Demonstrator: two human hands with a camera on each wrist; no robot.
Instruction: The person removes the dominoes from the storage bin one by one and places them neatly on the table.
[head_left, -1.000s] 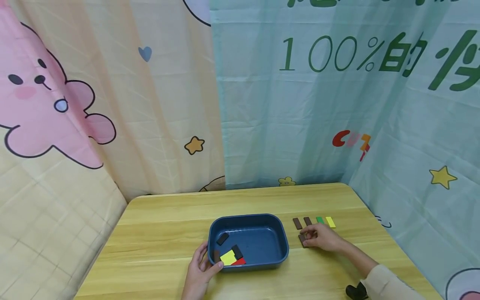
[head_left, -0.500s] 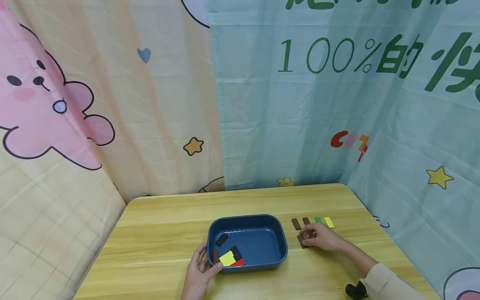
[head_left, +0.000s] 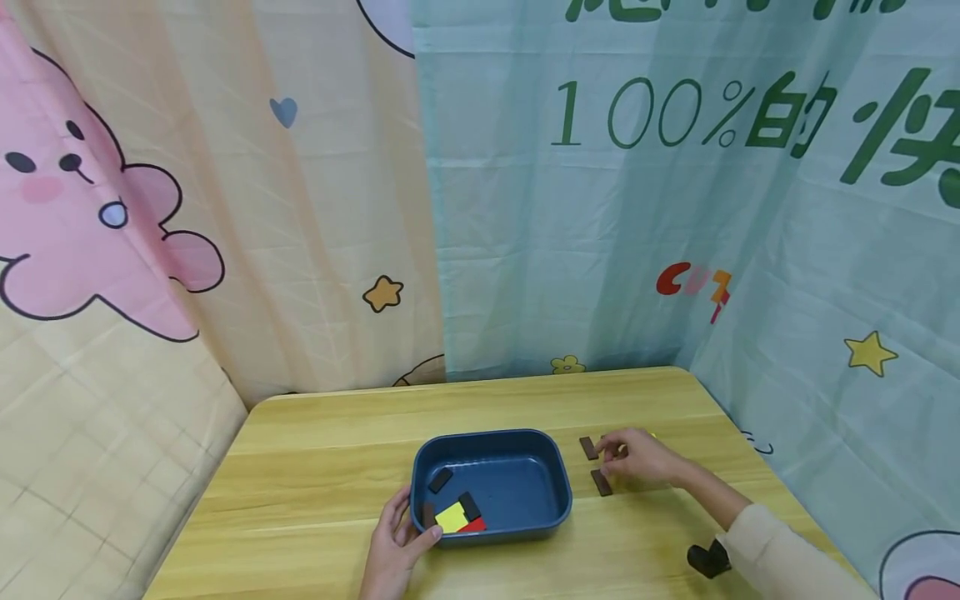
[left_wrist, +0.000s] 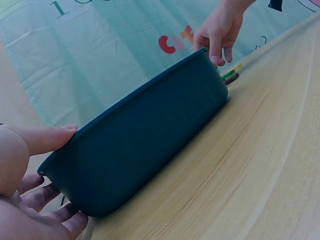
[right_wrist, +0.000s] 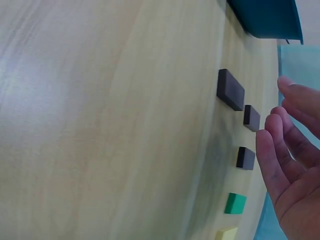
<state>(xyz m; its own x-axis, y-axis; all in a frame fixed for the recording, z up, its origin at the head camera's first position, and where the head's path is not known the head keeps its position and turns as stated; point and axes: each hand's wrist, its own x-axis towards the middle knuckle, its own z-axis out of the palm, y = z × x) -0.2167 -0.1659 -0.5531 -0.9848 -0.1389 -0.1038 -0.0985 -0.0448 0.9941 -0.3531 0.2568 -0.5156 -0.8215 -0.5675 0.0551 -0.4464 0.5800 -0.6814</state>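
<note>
My left hand (head_left: 392, 546) grips the near left corner of a dark blue plastic box (head_left: 517, 492), thumb over the rim and fingers against the outside wall. Inside lie a yellow tile (head_left: 452, 517), a red tile (head_left: 474, 525) and several dark tiles (head_left: 469, 505). Right of the box, my right hand (head_left: 641, 457) hovers above the laid-out tiles, fingers loosely bent and holding nothing. A brown tile (head_left: 602, 483) lies just below its fingertips. The right wrist view shows two more brown tiles (right_wrist: 252, 118), a green tile (right_wrist: 235, 203) and a yellow tile (right_wrist: 227, 234) in a row.
The wooden table (head_left: 322, 467) carries everything. A small black object (head_left: 708, 559) sits beside my right sleeve. Printed curtains (head_left: 525, 250) hang behind the table and along its sides.
My right hand has let go of the near brown tile and moved slightly up and away, now covering the green tile in the head view. The left hand keeps its hold on the box.
</note>
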